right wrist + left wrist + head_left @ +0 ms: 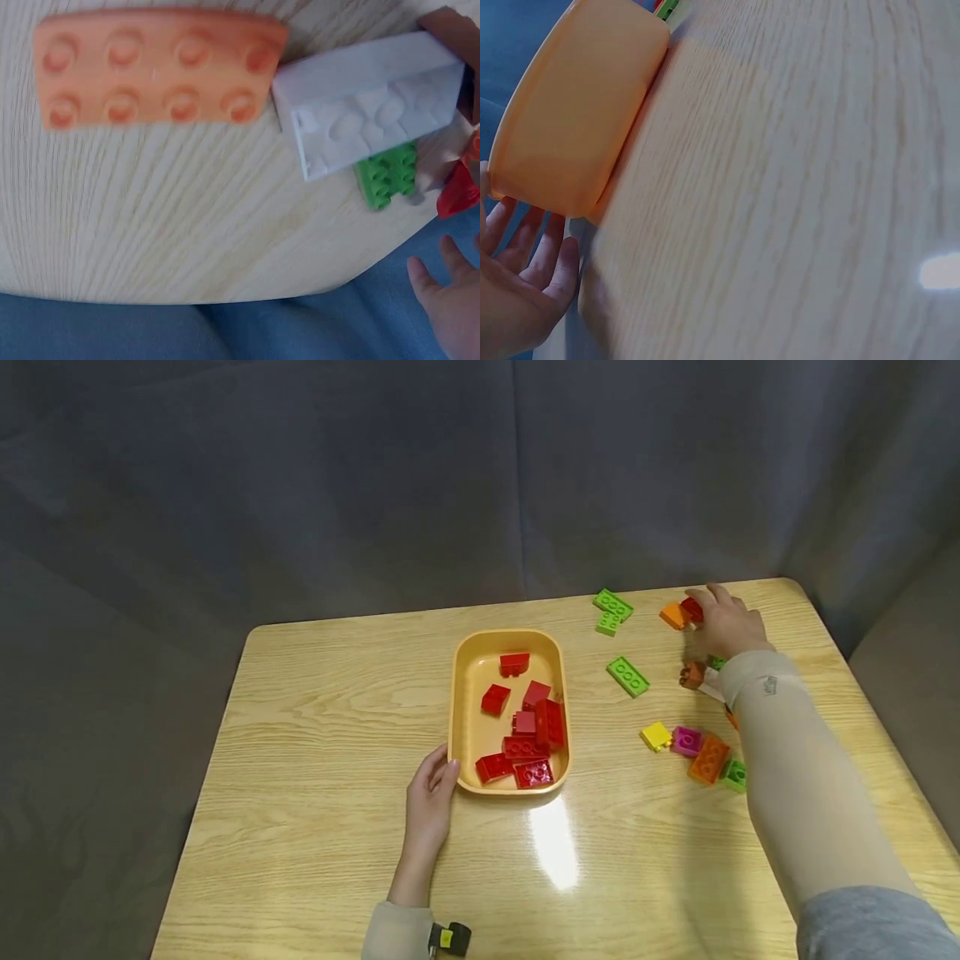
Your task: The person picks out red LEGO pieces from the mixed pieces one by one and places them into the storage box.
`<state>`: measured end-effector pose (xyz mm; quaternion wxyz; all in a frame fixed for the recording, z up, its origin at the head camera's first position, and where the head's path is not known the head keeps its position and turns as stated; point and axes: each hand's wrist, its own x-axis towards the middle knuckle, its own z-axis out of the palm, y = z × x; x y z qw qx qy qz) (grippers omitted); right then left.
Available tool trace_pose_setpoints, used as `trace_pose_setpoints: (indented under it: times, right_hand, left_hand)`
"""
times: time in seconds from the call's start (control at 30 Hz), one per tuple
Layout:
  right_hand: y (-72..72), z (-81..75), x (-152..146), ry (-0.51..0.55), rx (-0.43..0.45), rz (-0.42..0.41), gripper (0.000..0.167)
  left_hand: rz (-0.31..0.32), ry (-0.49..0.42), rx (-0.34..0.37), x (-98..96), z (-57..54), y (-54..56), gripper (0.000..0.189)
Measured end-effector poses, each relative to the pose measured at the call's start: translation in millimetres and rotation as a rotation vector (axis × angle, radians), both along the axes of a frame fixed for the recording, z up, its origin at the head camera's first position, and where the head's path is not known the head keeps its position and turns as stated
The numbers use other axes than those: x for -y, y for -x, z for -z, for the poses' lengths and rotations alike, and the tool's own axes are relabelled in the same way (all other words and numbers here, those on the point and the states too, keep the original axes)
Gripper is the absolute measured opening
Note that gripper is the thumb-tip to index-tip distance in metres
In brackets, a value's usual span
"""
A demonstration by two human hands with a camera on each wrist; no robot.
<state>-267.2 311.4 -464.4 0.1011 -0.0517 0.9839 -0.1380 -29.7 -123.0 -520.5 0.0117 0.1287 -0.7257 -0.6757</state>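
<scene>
Several red bricks (494,700) lie in an orange-yellow plastic tray (468,635). At the tray's near left corner my left hand (429,806) holds the rim, fingers against the outer wall (570,112) in the left wrist view. My right hand (731,622) reaches over the far right of the table, fingertips close to a red brick (692,608) beside an orange brick (674,616). In the right wrist view its fingers (424,279) are spread near that red brick (459,193); the thumb is hidden.
Green bricks (627,677) lie right of the tray. Nearer are a yellow brick (656,737), a magenta brick (687,741) and an orange brick (709,759). A brown brick (692,674) and a white brick (375,90) lie under the right arm. A dark curtain (375,485) hangs behind the table.
</scene>
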Motion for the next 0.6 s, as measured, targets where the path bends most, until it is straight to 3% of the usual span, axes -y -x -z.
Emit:
trace_pose_setpoints:
  times: [0.2,0.47,0.6]
  right_hand:
    - [-2.9,5.6,-0.6,0.006,0.076,0.02,0.07]
    - [-3.0,5.5,1.3,-0.074,0.097,0.017,0.075]
    - [-3.0,7.6,3.9,-0.101,0.066,0.016,0.08]
  left_hand:
    - [0.008,-0.008,0.016,-1.3,0.7,-1.7,0.044]
    - [0.027,-0.015,-0.006,-2.1,1.1,-2.2,0.046]
    - [0.022,-0.016,-0.004,-1.4,1.5,-1.2,0.045]
